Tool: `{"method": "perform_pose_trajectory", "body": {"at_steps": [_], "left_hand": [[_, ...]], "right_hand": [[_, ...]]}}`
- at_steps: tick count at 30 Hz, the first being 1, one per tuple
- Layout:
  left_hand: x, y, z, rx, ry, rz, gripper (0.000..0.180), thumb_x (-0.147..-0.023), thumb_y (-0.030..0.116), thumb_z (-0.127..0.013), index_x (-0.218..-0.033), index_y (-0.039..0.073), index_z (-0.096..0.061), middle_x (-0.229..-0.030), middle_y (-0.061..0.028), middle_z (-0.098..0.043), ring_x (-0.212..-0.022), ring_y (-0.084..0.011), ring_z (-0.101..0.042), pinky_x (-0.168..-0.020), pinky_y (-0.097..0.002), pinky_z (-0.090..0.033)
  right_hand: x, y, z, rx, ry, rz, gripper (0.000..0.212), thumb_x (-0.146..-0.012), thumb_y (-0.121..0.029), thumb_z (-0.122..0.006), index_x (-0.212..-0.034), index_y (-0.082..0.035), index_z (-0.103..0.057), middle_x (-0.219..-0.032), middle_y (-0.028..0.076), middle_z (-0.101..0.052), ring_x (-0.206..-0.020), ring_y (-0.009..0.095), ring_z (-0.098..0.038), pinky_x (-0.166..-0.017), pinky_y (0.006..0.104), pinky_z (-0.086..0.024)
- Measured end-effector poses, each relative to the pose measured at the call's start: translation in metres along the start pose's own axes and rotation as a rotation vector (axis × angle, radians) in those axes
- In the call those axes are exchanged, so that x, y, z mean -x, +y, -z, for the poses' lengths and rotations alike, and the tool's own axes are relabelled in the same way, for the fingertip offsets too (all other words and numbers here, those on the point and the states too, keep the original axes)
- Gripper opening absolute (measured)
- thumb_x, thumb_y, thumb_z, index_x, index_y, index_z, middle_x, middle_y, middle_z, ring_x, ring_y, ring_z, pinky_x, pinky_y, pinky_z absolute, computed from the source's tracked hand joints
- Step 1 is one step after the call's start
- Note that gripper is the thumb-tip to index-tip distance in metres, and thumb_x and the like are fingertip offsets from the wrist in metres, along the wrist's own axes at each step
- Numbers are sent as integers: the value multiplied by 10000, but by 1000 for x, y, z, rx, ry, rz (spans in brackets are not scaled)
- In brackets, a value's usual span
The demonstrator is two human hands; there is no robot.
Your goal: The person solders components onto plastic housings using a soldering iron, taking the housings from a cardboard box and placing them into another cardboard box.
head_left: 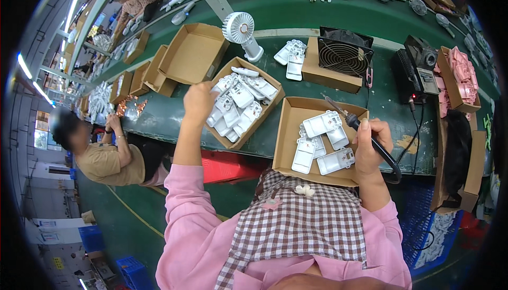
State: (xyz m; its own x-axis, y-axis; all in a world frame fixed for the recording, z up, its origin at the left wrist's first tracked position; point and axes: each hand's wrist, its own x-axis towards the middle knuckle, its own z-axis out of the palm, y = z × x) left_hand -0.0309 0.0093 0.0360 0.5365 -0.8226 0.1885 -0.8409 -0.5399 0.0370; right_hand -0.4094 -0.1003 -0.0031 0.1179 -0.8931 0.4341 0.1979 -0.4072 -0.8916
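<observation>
My right hand [373, 144] holds a soldering iron [374, 143] like a pen, its metal tip pointing up and left above a shallow cardboard box [284, 131]. Several white plastic housings [321, 124] lie loosely in that box. My left hand [200, 101] is closed at the left rim of a second cardboard box [272, 106]; its fingertips are hidden, so whatever it grips does not show. This box is heaped with white plastic parts [242, 97]. A white handheld fan [239, 29] stands upright behind it.
A black fan [344, 52] rests on a cardboard box at the back, beside more white housings [292, 54]. A black powered unit [415, 75] with cables stands right, near a box of pink parts [459, 75]. Another person [108, 160] sits at the bench on the left.
</observation>
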Motion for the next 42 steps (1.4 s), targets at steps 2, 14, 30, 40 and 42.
{"method": "perform_pose_trajectory", "body": {"at_steps": [2,14,30,40,42], "left_hand": [[-3,-7,-11,64,-17,-9,258,-758,204,-734,-976,69,-707,-936,-163,-671,-904,-340,-642,-769,-426,-514],[-20,2,-32,62,-120,-6,382,-787,299,-731,-990,-3,-619,-1013,-202,-627,-978,-365,-589,-845,-437,-470],[-35,-5,-19,409,-534,151,520,-779,279,-738,-1155,-43,-579,-1076,-233,-646,-1033,-344,-619,-888,-401,-465],[-34,-15,-51,426,-269,99,489,-789,218,-716,-1160,-64,-566,-1102,-234,-639,-1023,-326,-625,-891,-366,-473],[-35,-19,-46,527,-339,124,489,-787,196,-716,-1167,-69,-559,-1094,-210,-644,-986,-283,-633,-865,-347,-482]], "right_hand": [[-1,4,-1,30,-7,37,148,-892,-54,-611,-787,-37,-508,-637,18,-513,-522,64,-446,-493,212,-345],[-1,0,-2,67,-28,32,141,-856,-47,-651,-780,-24,-534,-641,23,-534,-559,72,-432,-515,233,-356],[-3,-1,-2,99,-64,70,163,-865,-81,-663,-770,-26,-543,-628,-4,-510,-548,52,-414,-500,223,-337],[-2,-1,-3,91,-75,58,163,-859,-68,-665,-759,-26,-544,-625,-4,-506,-546,52,-415,-497,223,-335],[-2,0,-3,84,-75,55,165,-858,-71,-667,-759,-26,-543,-625,-4,-504,-550,54,-416,-499,223,-336]]}}
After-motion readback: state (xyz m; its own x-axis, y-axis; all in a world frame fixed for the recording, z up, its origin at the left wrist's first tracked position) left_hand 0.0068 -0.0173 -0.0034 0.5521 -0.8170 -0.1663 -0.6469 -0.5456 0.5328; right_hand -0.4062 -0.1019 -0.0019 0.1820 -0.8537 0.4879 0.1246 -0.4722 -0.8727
